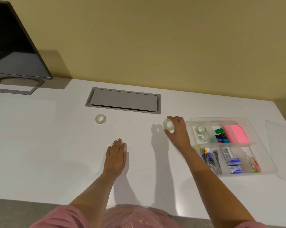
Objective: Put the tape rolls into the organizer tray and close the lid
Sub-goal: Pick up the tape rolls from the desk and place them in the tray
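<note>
My right hand (178,130) holds a clear tape roll (168,125) between thumb and fingers, lifted just above the white desk, a little left of the organizer tray (269,163). The tray is clear plastic with several compartments. Two clear tape rolls (202,132) lie in its back-left compartment. Another clear tape roll (100,119) lies flat on the desk, far to the left, in front of the grey cable hatch. My left hand (116,156) rests flat on the desk, palm down, holding nothing. The clear lid (280,145) lies on the desk to the right of the tray.
A grey cable hatch (123,100) is set into the desk at the back. A dark monitor (12,45) on a grey stand occupies the back left. The tray also holds pink sticky notes (236,134), binder clips, staple boxes and paper clips. A yellow wall stands behind the desk.
</note>
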Available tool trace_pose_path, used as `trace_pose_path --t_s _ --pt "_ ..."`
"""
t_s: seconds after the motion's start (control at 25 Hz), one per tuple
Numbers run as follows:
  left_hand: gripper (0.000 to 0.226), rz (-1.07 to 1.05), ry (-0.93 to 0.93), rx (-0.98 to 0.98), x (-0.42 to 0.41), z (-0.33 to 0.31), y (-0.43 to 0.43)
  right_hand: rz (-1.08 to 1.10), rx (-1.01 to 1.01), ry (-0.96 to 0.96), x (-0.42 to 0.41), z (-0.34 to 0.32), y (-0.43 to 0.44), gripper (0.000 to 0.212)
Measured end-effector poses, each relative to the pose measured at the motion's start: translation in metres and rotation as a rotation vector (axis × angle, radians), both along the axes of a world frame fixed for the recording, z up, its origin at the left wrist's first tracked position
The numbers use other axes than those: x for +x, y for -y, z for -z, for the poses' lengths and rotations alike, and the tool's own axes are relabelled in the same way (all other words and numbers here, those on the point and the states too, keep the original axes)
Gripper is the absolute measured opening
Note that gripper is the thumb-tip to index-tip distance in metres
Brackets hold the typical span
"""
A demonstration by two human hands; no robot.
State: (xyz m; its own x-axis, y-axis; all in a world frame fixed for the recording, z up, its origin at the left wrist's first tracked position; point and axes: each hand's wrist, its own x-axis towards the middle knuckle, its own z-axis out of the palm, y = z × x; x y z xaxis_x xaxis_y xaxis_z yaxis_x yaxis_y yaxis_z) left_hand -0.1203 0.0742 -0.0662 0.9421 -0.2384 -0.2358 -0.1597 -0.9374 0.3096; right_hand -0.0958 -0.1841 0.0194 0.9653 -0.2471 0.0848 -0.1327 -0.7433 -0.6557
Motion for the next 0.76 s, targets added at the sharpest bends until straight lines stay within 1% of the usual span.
trace_pose_path --t_s 0.16,0.24,0.36,0.52,0.76 --pt "0.05 0.025 -0.009 0.013 0.009 0.002 0.042 0.247 -0.003 0.001 0.002 0.0 0.075 0.052" --pt "0.05 0.037 -0.016 0.023 0.015 0.004 0.059 0.295 -0.038 -0.042 -0.001 0.008 0.104 0.05" --pt "0.05 0.04 -0.02 0.019 0.022 0.006 0.077 0.277 -0.118 -0.147 -0.006 0.023 0.133 0.049" --pt "0.049 0.033 -0.017 0.0 0.029 0.008 0.092 0.159 -0.234 -0.299 -0.004 0.037 0.149 0.052" --pt "0.051 0.008 -0.025 0.033 0.028 0.013 0.098 0.1 -0.329 -0.325 0.003 0.043 0.152 0.05"
